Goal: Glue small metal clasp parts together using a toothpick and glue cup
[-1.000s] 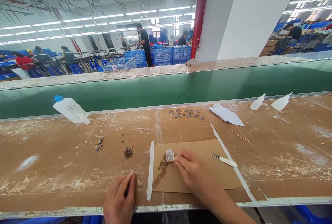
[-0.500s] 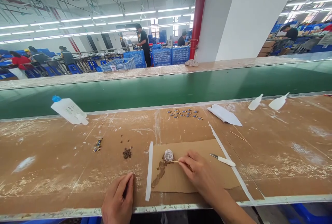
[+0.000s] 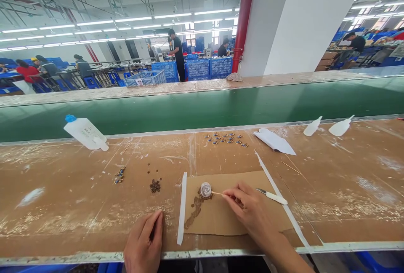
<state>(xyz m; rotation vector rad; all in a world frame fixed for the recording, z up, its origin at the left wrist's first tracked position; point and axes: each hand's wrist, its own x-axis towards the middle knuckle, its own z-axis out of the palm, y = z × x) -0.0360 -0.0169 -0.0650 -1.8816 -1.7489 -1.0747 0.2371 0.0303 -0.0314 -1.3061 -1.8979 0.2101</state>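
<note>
Stick (image 3: 217,193) in right hand (image 3: 249,207) above cardboard (image 3: 217,220)

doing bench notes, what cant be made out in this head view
Head view, now:
Held end of the thin stick: covered by the right hand.
Inside of the left hand: hidden by its curled fingers.
Whether the stick touches the round white object: too small to tell.
Print on the big white bottle: too small and blurred.
Blue object at bottom right: cut off by the bottom edge.
</note>
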